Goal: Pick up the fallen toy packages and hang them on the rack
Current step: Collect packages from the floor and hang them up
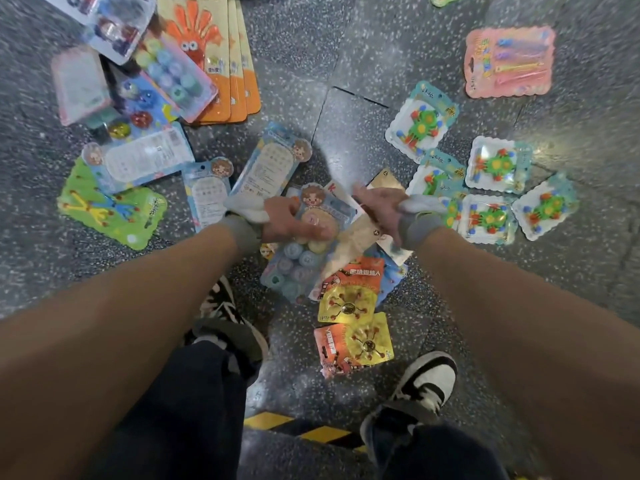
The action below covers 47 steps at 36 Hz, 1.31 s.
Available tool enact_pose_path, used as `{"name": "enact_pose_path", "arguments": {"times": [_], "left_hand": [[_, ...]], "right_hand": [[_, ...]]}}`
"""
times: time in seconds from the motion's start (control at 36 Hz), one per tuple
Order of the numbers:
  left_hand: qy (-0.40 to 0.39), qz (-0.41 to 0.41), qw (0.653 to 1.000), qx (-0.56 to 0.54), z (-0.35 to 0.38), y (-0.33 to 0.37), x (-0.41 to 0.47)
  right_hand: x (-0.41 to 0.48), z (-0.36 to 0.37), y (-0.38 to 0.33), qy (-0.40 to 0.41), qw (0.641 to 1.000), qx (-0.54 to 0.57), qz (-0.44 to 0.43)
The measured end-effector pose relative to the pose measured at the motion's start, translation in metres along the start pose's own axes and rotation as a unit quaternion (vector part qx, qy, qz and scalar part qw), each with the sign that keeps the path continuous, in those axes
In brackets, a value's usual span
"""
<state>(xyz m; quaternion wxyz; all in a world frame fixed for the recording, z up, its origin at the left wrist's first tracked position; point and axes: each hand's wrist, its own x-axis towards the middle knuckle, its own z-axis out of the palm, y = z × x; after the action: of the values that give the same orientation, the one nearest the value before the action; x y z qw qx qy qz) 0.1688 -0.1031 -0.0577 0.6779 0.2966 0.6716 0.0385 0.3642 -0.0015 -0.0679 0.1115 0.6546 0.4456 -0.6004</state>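
Toy packages lie scattered over the speckled floor. My left hand (289, 220) grips a light-blue blister pack of round pastel toys (304, 265) with a cartoon face at its top, held above the floor at the centre. My right hand (379, 209) reaches down beside it with fingers spread over a beige and white card (363, 233); the blur hides whether it touches. Two orange-and-yellow spider packs (349, 292) (356, 344) lie just below the hands. No rack is in view.
Several green turtle packs (420, 124) lie to the right, with a pink pack (509, 62) beyond. At the left sit orange hand-toy packs (207, 57), blue blister packs (145, 161) and a green frog pack (110, 213). My shoes (426, 386) and yellow-black floor tape (311, 431) are near.
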Motion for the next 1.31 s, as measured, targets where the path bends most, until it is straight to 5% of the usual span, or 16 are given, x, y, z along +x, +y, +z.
{"name": "enact_pose_path", "arguments": {"times": [0.08, 0.17, 0.22, 0.33, 0.53, 0.67, 0.81, 1.14, 1.31], "left_hand": [[0.014, -0.004, 0.999, -0.050, -0.002, -0.015, 0.009], [0.022, -0.001, 0.997, -0.080, -0.007, -0.025, 0.012], [0.022, -0.001, 0.995, -0.097, -0.012, -0.035, 0.016], [0.024, -0.013, 0.994, -0.109, -0.021, -0.051, 0.017], [0.048, -0.027, 0.994, -0.099, -0.038, -0.046, -0.004], [0.064, -0.029, 0.991, -0.116, -0.043, -0.025, -0.031], [0.087, -0.016, 0.991, -0.105, -0.045, 0.010, -0.077], [0.101, -0.029, 0.989, -0.102, -0.070, 0.115, -0.251], [0.162, 0.012, 0.980, -0.118, -0.082, 0.192, -0.387]], "right_hand": [[0.023, -0.009, -0.011, 0.025, 0.990, -0.133, -0.034], [0.044, -0.013, -0.024, -0.008, 0.893, -0.446, -0.066], [0.059, -0.006, -0.027, -0.031, 0.827, -0.553, -0.096], [0.056, 0.007, -0.034, -0.044, 0.760, -0.641, -0.102], [0.050, 0.013, -0.041, -0.057, 0.714, -0.696, -0.043], [0.013, 0.009, -0.045, -0.070, 0.720, -0.687, -0.070], [-0.031, -0.003, -0.052, -0.060, 0.689, -0.712, -0.121], [-0.192, -0.075, -0.157, -0.040, 0.809, -0.572, -0.128], [-0.332, -0.132, -0.249, -0.030, 0.826, -0.540, -0.160]]}}
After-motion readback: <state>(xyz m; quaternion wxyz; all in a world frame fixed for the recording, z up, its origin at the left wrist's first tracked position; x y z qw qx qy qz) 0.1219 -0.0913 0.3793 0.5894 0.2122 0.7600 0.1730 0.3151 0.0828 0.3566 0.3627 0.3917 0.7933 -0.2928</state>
